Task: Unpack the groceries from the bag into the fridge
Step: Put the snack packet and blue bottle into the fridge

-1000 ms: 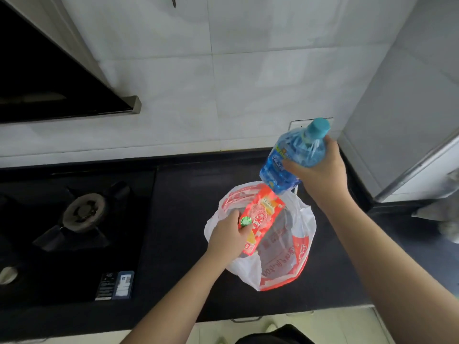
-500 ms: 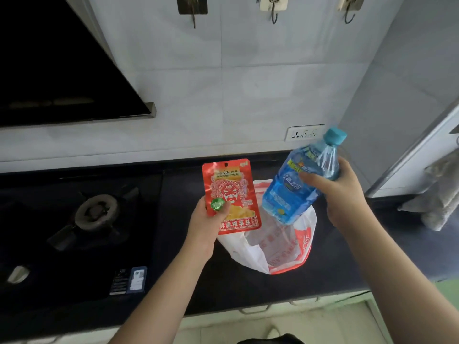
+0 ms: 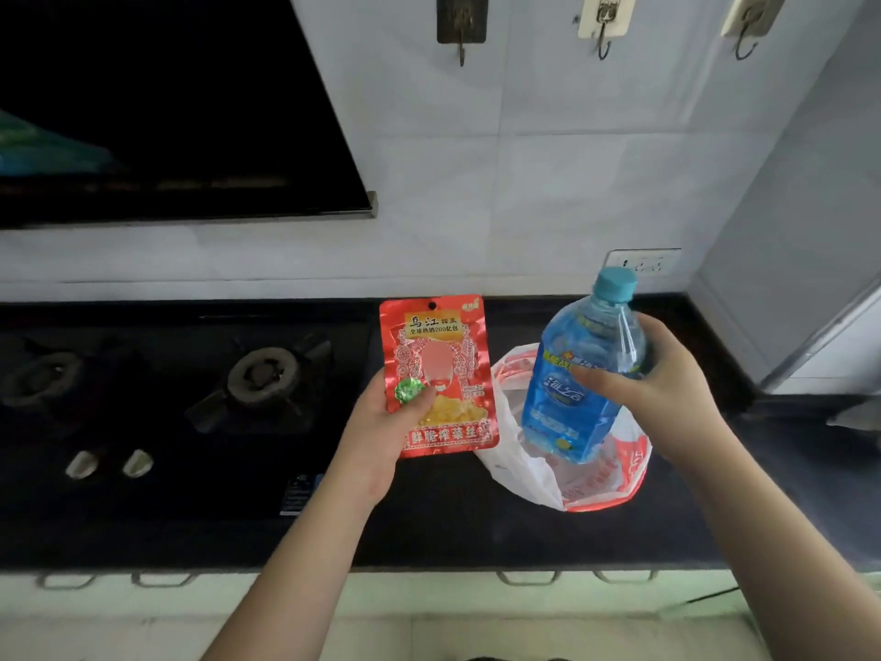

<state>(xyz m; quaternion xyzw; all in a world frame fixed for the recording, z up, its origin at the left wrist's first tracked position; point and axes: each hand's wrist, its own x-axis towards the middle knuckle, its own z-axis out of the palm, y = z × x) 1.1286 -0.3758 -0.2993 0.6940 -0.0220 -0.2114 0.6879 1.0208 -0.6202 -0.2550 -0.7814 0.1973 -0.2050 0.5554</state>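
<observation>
A white and red plastic bag (image 3: 538, 474) lies open on the black counter (image 3: 453, 522). My left hand (image 3: 381, 431) holds a red snack pouch (image 3: 436, 355) upright above the counter, left of the bag, and pinches a small green foil-wrapped item (image 3: 408, 390) against the pouch with the thumb. My right hand (image 3: 658, 393) grips a blue drink bottle (image 3: 579, 374) with a teal cap, tilted above the bag. The fridge (image 3: 805, 260) stands at the right edge, its door not visibly open.
A black gas hob (image 3: 190, 398) with two burners fills the counter's left side, under a dark range hood (image 3: 167, 112). Wall hooks (image 3: 603, 31) hang on the white tiles. A wall socket (image 3: 643, 262) sits behind the bottle. A grey cloth (image 3: 858, 417) lies at far right.
My left hand lifted the red pouch and green item out of the bag and holds them up. My right hand kept the bottle above the bag. The view tilted upward.
</observation>
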